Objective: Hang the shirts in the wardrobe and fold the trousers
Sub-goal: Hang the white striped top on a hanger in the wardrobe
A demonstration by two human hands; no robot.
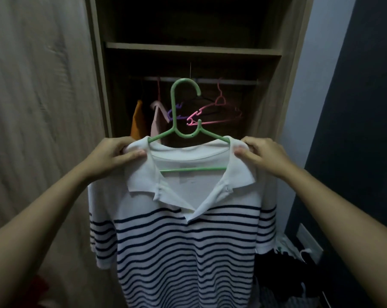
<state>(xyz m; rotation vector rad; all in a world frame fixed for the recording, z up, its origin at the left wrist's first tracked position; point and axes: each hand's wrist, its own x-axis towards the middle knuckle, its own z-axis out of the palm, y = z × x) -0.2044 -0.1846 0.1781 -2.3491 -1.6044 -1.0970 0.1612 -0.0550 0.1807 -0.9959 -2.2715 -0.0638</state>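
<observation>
A white polo shirt with navy stripes hangs on a green plastic hanger, held up in front of the open wardrobe. My left hand pinches the shirt's left shoulder over the hanger end. My right hand pinches the right shoulder the same way. The hanger's hook points up, just below the wardrobe rail and apart from it. The collar lies open and the hanger's crossbar shows through the neck.
On the rail hang an orange garment, a pale pink garment and several empty pink, purple and black hangers. The wardrobe door stands open at left. Dark clothes are piled low right by a dark wall.
</observation>
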